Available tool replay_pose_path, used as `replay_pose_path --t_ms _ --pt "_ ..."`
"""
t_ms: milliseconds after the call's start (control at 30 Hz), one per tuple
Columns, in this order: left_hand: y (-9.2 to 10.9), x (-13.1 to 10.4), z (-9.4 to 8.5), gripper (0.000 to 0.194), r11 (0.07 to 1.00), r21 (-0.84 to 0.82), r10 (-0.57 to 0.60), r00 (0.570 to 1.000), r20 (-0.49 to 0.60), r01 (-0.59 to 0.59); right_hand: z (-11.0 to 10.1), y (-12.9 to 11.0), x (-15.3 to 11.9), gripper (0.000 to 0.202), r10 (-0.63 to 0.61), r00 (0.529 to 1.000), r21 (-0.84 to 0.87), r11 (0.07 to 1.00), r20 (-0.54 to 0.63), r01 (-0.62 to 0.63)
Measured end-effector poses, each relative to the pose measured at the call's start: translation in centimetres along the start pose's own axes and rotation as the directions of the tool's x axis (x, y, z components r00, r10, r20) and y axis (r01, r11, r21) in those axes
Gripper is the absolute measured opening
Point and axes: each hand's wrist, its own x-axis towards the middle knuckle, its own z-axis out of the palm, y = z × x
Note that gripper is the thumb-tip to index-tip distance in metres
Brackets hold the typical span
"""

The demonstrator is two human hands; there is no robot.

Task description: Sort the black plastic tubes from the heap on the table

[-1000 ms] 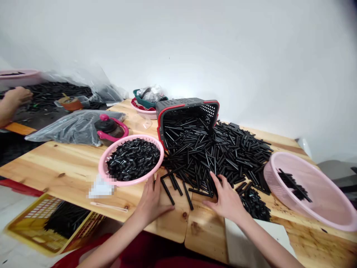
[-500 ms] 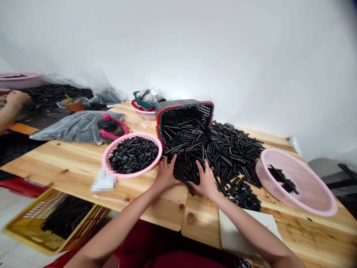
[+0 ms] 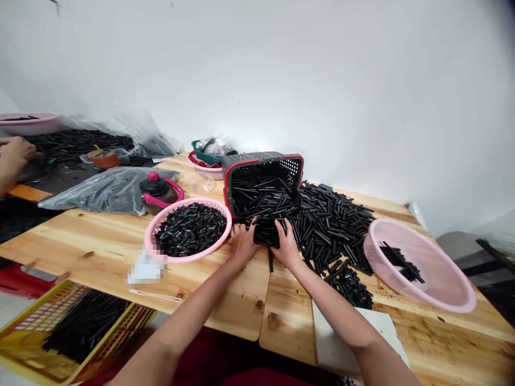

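The black sticks (image 3: pixel 322 220) are thin, straight, matte rods of roughly one length, lying heaped and criss-crossed across the middle of the worktop (image 3: pixel 100 236) toward its far edge. Off the near left corner, a yellow crate (image 3: pixel 24 343) is sitting below the worktop, holding more black rods. At the far left, a co-worker's hand (image 3: pixel 12 155) is resting beside another dark heap and a pink basin (image 3: pixel 28 120). A clear plastic bag (image 3: pixel 100 187) full of black pieces is lying near the far left edge, with a pink-handled jug (image 3: pixel 159 188) just beside it. A round pink basket (image 3: pixel 189 229) is sitting left of centre, filled with short black pieces. The left hand (image 3: pixel 241 242) and the right hand (image 3: pixel 287 246) are pressing in from either side on a bunch of sticks at the near fringe of the heap, the fingers curled and grasping that bunch between them. Just behind the hands, a grey basket with a red rim (image 3: pixel 261 174) is lying tipped on its side, sticks spilling out of its mouth. Behind it, stacked small bowls (image 3: pixel 209 155) are holding crumpled plastic. Toward the right edge, a larger pink basket (image 3: pixel 418 265) is leaning tilted, holding only a few sticks.
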Motion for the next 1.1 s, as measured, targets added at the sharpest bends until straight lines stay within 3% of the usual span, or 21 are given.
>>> replay_pose_path --t_ms 133,333,467,700,900,1100 --pt "0.4 1.2 0.7 0.072 0.999 0.016 0.028 0.999 0.021 -0.029 1.1 0.0 1.6 0.081 0.025 0.994 0.071 0.997 -0.104 -0.018" --pt "1.9 3.0 1.1 0.066 0.997 -0.073 -0.033 0.999 0.033 0.036 2.0 -0.5 4.1 0.080 0.154 0.963 0.204 0.973 -0.221 -0.109" --pt "3.1 4.8 0.1 0.052 0.966 -0.223 -0.132 0.991 0.023 0.134 2.7 -1.6 7.0 0.076 0.264 0.916 0.291 0.941 -0.302 -0.175" --pt "3.6 9.7 -2.1 0.048 0.899 -0.398 -0.184 0.982 0.039 0.184 3.0 -2.5 12.9 0.079 0.477 0.833 0.399 0.847 -0.281 -0.350" --pt "2.7 12.9 -2.7 0.051 0.776 -0.601 -0.195 0.979 0.055 0.189 2.5 -2.4 17.1 0.080 0.496 0.820 0.376 0.845 -0.287 -0.380" --pt "2.8 14.1 -2.0 0.045 0.560 -0.789 -0.290 0.952 0.099 0.253 2.3 -2.4 19.2 0.077 0.526 0.795 0.352 0.837 -0.303 -0.420"
